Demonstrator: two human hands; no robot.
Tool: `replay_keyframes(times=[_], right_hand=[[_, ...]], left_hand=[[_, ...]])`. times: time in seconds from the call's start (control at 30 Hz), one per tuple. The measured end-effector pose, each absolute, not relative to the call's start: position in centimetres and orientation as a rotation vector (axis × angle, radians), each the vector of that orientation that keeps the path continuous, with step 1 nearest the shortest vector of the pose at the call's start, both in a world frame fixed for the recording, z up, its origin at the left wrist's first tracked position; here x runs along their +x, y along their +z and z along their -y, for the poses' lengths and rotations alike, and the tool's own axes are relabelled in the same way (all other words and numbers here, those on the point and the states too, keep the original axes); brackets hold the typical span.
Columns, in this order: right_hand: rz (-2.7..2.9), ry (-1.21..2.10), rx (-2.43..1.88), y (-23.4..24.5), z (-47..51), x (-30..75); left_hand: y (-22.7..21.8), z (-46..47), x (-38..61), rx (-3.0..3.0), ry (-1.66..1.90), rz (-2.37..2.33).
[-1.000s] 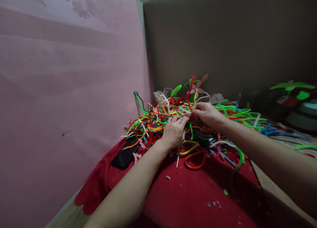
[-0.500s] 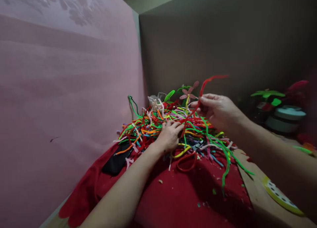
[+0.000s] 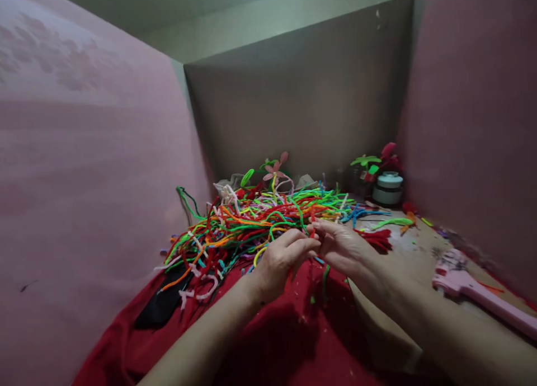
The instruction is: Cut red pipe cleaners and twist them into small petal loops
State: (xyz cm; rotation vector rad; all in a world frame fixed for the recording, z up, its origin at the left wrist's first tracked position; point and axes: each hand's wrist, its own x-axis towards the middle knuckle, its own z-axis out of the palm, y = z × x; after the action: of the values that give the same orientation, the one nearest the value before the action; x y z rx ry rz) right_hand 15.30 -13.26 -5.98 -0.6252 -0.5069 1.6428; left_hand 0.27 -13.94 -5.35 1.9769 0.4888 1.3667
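Observation:
A big tangle of coloured pipe cleaners (image 3: 251,221) lies on a red cloth (image 3: 272,341). My left hand (image 3: 279,263) and my right hand (image 3: 342,246) meet just in front of the heap, fingertips pinched together on a red pipe cleaner (image 3: 312,221) that hangs down between them. A pink pipe-cleaner flower (image 3: 274,170) stands up at the back of the heap.
A black flat object (image 3: 161,305) lies on the cloth at left. A pink tool (image 3: 474,293) rests on the wooden table at right. A round white-and-green container (image 3: 388,187) with green and red pieces stands at the back right. Pink and grey walls enclose the space.
My right hand pulled a red pipe cleaner up out of the heap, then came down toward me. My left hand left the heap and joined it. The camera view swung right.

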Motion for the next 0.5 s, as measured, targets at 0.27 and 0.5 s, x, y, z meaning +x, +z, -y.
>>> replay_keyframes(times=[0.27, 0.5], right_hand=[[0.361, 1.502, -0.563, -5.8, 13.7, 20.8], [0.344, 1.422, -0.563, -6.3, 14.4, 22.2]], left_hand=[[-7.3, 17.7, -0.3, 1.806, 1.123, -0.788], [-8.3, 18.8, -0.5, 0.969, 1.197, -0.622]])
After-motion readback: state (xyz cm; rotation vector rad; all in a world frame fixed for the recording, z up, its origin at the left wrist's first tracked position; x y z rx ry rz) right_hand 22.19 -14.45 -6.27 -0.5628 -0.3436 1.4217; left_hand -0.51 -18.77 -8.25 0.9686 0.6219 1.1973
